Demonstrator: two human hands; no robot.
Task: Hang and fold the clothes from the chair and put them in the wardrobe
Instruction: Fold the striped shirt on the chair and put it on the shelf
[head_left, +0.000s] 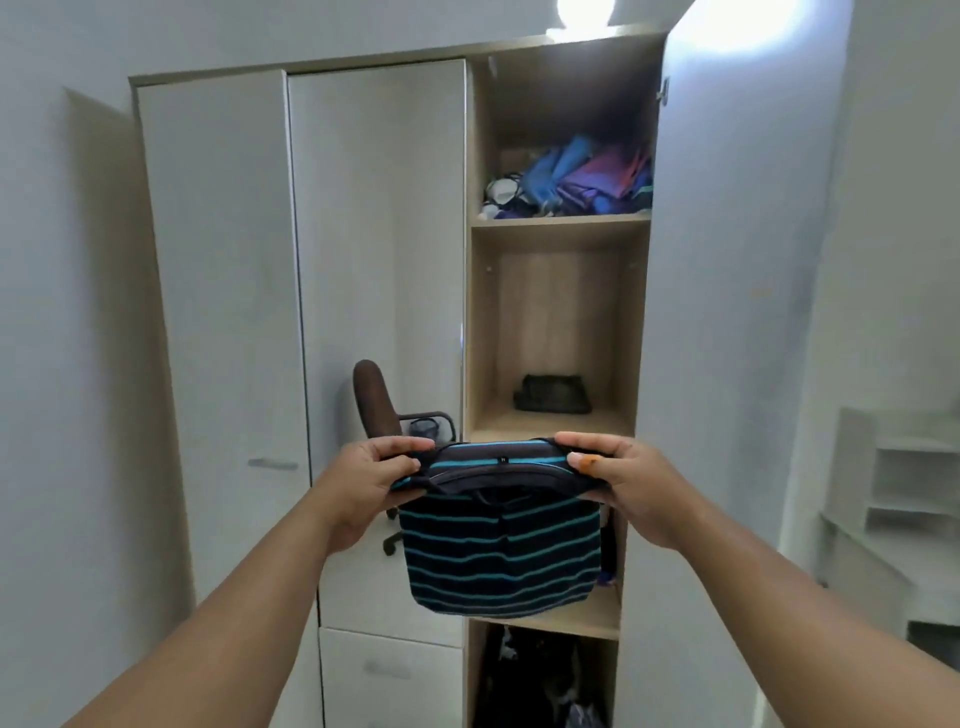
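Note:
A folded dark shirt with teal stripes (501, 551) hangs in the air in front of the open wardrobe (556, 228). My left hand (363, 483) grips its top left edge and my right hand (623, 483) grips its top right edge, both near the collar. The shirt's lower half droops down over the shelf below the middle one. Behind my left hand stands the brown office chair (375, 402), partly hidden by my hand and the shirt.
The middle shelf holds a small dark folded item (553, 395). Blue and purple clothes (582, 182) lie piled on the upper shelf. Dark things fill the bottom compartment (540, 680). The wardrobe's left doors (374, 234) are closed. White shelving (893, 483) stands at the right.

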